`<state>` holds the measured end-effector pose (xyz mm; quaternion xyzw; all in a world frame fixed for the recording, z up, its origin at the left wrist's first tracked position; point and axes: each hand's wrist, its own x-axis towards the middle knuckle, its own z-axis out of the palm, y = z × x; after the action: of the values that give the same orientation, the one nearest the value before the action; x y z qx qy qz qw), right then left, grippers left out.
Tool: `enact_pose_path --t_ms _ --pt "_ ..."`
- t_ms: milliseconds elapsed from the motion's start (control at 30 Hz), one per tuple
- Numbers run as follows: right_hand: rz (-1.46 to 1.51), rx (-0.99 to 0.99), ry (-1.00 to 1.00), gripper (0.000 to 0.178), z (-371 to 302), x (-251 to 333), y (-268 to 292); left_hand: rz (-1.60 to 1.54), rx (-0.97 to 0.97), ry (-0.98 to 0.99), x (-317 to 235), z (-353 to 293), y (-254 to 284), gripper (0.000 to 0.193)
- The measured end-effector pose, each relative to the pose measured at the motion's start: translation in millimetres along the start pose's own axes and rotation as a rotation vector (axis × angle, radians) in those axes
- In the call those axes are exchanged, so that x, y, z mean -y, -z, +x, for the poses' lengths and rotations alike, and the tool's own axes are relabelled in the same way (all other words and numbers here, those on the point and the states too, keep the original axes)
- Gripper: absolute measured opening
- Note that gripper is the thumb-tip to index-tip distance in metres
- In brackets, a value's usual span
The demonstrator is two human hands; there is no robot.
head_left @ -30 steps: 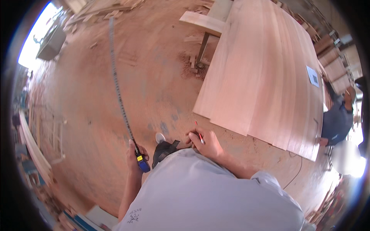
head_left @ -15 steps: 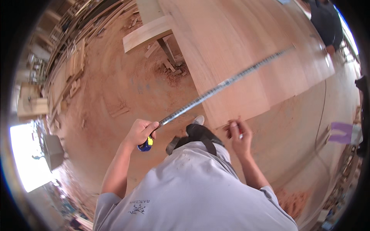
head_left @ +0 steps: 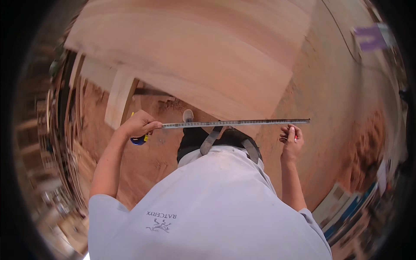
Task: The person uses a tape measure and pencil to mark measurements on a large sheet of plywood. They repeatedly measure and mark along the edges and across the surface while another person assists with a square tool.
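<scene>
My left hand (head_left: 139, 124) is closed around a tape measure (head_left: 139, 141) with a blue and yellow case, thumb at the mouth. Its metal blade (head_left: 225, 123) runs out straight to the right, level across in front of my waist. The blade's free end reaches just above my right hand (head_left: 292, 141), whose curled fingers pinch a small red-ended stick (head_left: 296, 138), mostly hidden. Whether those fingertips touch the blade, I cannot tell. Beyond the blade lies a large, pale wooden sheet (head_left: 195, 52), its near corner close to my legs.
A wooden plank (head_left: 118, 99) juts out beside the sheet at left. Stacked timber strips (head_left: 78, 108) line the left side. Reddish sawdust covers the floor (head_left: 320, 91), heaped in a pile (head_left: 368, 151) at right. A dark cable (head_left: 340, 30) crosses the far right floor.
The tape blade has come off the sheet, and its far end is now near my right hand. My view has turned to the right, and the co-worker at far right is out of view.
</scene>
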<state>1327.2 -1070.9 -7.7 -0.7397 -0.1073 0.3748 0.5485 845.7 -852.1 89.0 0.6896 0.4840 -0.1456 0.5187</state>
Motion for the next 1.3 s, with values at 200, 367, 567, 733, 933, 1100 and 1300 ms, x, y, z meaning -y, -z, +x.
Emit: enact_pose_path --t_ms 200,367,567,733,933,1100,1300 --pt "0.227 -0.368 -0.230 0.021 -71 -36 -40 0.226 0.192 -0.208 38 82 84 0.045" --pt "0.544 -0.527 -0.277 0.019 -85 -60 -72 0.310 0.328 -0.250 52 123 131 0.049" --pt "0.255 -0.489 -0.243 0.023 -94 -50 -89 0.405 0.264 -0.241 71 133 156 0.043" --pt "-0.021 -0.475 -0.178 0.029 -91 -56 -85 0.539 0.162 -0.147 68 130 146 0.035" --pt "-0.438 -0.572 -0.048 0.036 -89 -43 -103 0.522 0.093 -0.115 84 129 147 0.036" --pt "-0.356 -0.624 -0.025 0.034 -87 -57 -104 0.434 0.073 -0.088 102 134 149 0.038" --pt "-0.321 -0.660 -0.038 0.031 -87 -57 -108 0.477 0.075 -0.076 86 138 152 0.042"
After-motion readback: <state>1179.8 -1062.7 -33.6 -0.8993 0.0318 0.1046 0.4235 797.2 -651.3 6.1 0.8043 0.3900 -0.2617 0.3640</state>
